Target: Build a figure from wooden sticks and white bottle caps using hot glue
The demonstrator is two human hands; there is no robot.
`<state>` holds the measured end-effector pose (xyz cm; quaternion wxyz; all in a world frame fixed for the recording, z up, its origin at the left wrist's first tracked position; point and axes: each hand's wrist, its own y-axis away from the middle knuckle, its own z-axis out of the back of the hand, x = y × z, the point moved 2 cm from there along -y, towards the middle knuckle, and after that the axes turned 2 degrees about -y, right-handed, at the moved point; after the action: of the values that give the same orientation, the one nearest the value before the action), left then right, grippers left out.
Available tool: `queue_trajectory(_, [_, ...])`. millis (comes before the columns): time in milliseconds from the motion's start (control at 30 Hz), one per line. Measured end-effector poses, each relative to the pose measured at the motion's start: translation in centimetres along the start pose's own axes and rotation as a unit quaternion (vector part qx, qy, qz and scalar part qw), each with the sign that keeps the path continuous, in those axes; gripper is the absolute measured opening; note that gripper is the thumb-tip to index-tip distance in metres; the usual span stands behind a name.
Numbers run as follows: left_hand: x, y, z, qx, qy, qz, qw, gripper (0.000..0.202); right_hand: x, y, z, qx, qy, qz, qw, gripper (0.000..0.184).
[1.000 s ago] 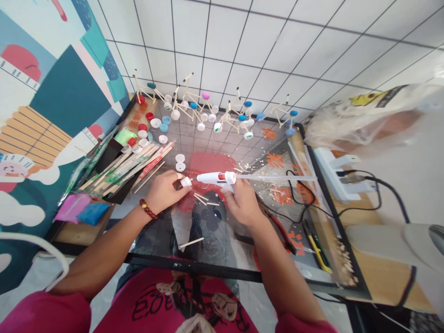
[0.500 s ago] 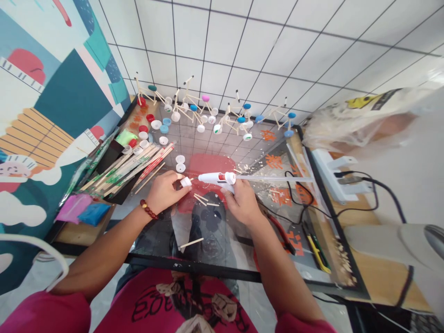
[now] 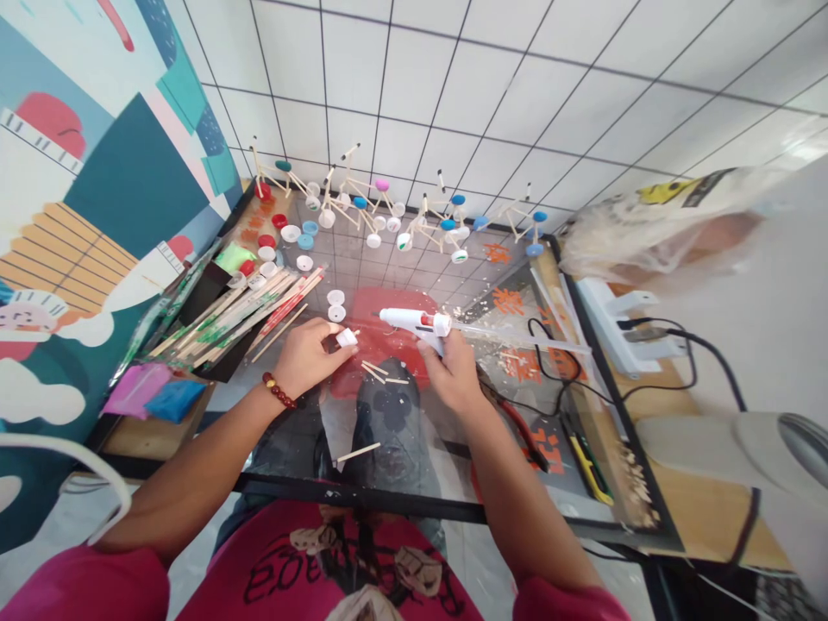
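Observation:
My left hand [image 3: 311,355] pinches a white bottle cap [image 3: 347,338] between thumb and fingers, with a short bit of wooden stick showing at its right side. Wrapped round the handle of a white hot glue gun [image 3: 414,322] is my right hand [image 3: 451,366]. The gun's nozzle points left, a little apart from the cap. A long clear glue stick [image 3: 517,335] juts from the gun's back end. Two white caps [image 3: 335,305] lie just beyond my left hand. Short cut sticks [image 3: 373,371] rest on the glass tabletop below the gun.
Stick figures with caps [image 3: 420,226] stand along the tiled wall. Packed chopsticks [image 3: 246,315] and clay packets [image 3: 139,390] lie left. At right are red-handled pliers [image 3: 523,435], a yellow cutter [image 3: 590,470], black cords [image 3: 569,373] and a white power strip [image 3: 621,323].
My right hand has drawn the glue gun away from the cap, slightly right and up, and its nozzle now tilts upward. My left hand stays almost in place with the cap.

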<state>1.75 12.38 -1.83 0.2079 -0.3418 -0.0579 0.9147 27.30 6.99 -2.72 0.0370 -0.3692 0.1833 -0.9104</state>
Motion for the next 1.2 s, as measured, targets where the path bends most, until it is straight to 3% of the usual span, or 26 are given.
queue_trajectory(267, [-0.1, -0.2, 0.0, -0.007, -0.015, 0.004, 1.000, 0.027, -1.7, -1.4, -0.4, -0.070, -0.037, -0.083, 0.993, 0.034])
queue_trajectory(467, [-0.1, -0.1, -0.1, -0.004, -0.027, -0.001, 1.000, 0.026, -2.8, -3.2, -0.6, -0.014, 0.038, -0.151, 0.988, 0.035])
queue_trajectory(633, [-0.1, -0.1, -0.2, 0.000, -0.028, 0.002, 1.000, 0.030, -2.1, -2.2, 0.1, 0.005, 0.139, -0.111, 0.984, 0.046])
queue_trajectory(733, [-0.1, -0.1, -0.2, 0.000, -0.024, 0.000, 1.000, 0.028, -0.4, 0.1, 1.4, -0.045, 0.225, -0.090, 0.969, 0.056])
queue_trajectory(800, [-0.2, -0.1, -0.2, -0.002, -0.027, -0.001, 1.000, 0.025, 1.4, 1.7, 2.0, -0.074, 0.267, -0.067, 0.958, 0.049])
queue_trajectory(833, [-0.3, -0.1, -0.2, -0.002, -0.030, -0.001, 1.000, 0.025, 2.4, 2.4, 2.1, -0.064, 0.269, -0.049, 0.960, 0.038])
queue_trajectory(933, [-0.3, -0.1, -0.2, 0.002, -0.037, -0.002, 0.999, 0.026, 4.7, 3.2, 1.3, 0.059, 0.215, 0.007, 0.975, 0.010])
queue_trajectory(1033, [-0.1, -0.1, -0.3, 0.001, -0.037, -0.001, 0.999, 0.026, 5.2, 2.4, 0.8, 0.135, 0.179, 0.010, 0.975, 0.013])
queue_trajectory(1200, [0.0, -0.1, -0.3, -0.005, -0.039, -0.001, 0.999, 0.026, 4.1, 0.8, 1.2, 0.215, 0.151, 0.007, 0.965, 0.015])
